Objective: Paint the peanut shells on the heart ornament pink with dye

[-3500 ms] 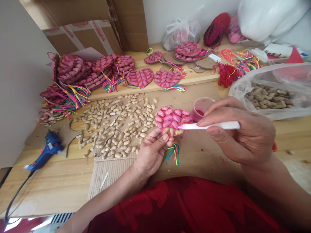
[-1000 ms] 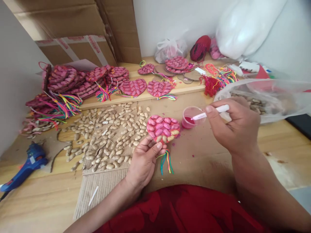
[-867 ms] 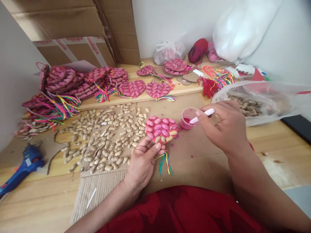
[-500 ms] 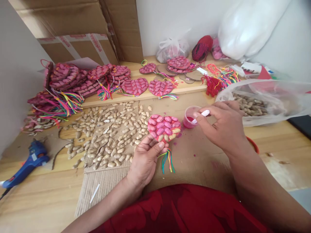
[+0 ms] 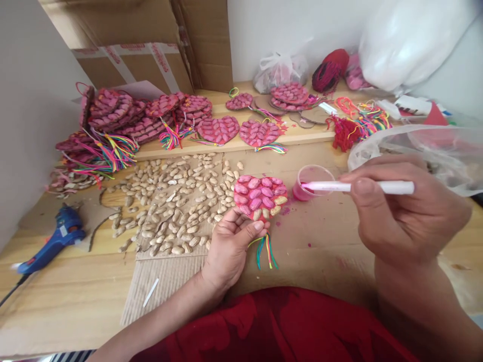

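Pinched at its lower tip by my left hand (image 5: 234, 241) is a heart-shaped ornament (image 5: 260, 195) covered in peanut shells. Most shells on it are pink; several near the bottom right are bare tan. A multicoloured thread tassel (image 5: 267, 251) hangs below it. My right hand (image 5: 403, 216) grips a white paintbrush (image 5: 388, 187), held nearly level, its tip pointing left over the small clear cup (image 5: 315, 174) of pink paint. The tip appears pink and is at the cup; whether it touches the paint I cannot tell.
Loose peanuts (image 5: 184, 211) spread over cardboard at left, beside a blue glue gun (image 5: 56, 241). Finished pink hearts (image 5: 219, 130) and tassels line a raised wooden shelf behind. An open plastic bag (image 5: 445, 151) stands at right, partly behind my right hand.
My right hand has moved right and closer, turning the brush from steep in the cup to nearly level. The left hand still holds the heart; the whole view has shifted slightly.
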The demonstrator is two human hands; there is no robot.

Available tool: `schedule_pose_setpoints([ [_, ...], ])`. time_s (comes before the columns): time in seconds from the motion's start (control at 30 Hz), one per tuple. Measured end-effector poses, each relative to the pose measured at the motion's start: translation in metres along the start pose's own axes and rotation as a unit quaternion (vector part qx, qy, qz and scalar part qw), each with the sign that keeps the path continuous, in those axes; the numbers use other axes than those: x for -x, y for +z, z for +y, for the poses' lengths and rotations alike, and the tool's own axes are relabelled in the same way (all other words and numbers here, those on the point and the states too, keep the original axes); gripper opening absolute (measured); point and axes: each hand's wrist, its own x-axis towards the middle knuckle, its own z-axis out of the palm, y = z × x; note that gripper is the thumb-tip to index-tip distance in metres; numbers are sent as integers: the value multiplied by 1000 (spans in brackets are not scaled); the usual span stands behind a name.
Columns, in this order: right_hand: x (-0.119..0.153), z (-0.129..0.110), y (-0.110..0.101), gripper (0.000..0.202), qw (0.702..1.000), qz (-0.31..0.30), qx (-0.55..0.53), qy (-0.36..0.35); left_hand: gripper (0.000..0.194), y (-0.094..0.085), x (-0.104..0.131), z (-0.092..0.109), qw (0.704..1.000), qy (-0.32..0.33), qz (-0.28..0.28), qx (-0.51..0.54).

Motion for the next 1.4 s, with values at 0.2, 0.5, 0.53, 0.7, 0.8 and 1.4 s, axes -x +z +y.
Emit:
schedule_pose_setpoints([
  [0.2, 3, -12, 4, 18, 993, -79, -56, -71, 25, 1, 1, -1, 999, 37, -13, -17],
  [0.5, 4, -13, 3, 15, 986, -106, -67, -111, 28, 2, 0, -2, 997, 59, -21, -39],
  [0.53, 4, -12, 4, 15, 985, -108, -68, -114, 27, 2, 0, -2, 997, 59, -21, -40],
  [0.7, 4, -11, 7, 15, 985, -114, -56, -114, 25, 2, 0, -1, 997, 58, -24, -38],
  [0.8, 4, -11, 7, 16, 986, -112, -54, -114, 26, 2, 1, -1, 997, 55, -25, -37],
  [1.4, 3, -8, 5, 12, 988, -100, -45, -111, 25, 0, 0, -2, 998, 45, -35, -16],
])
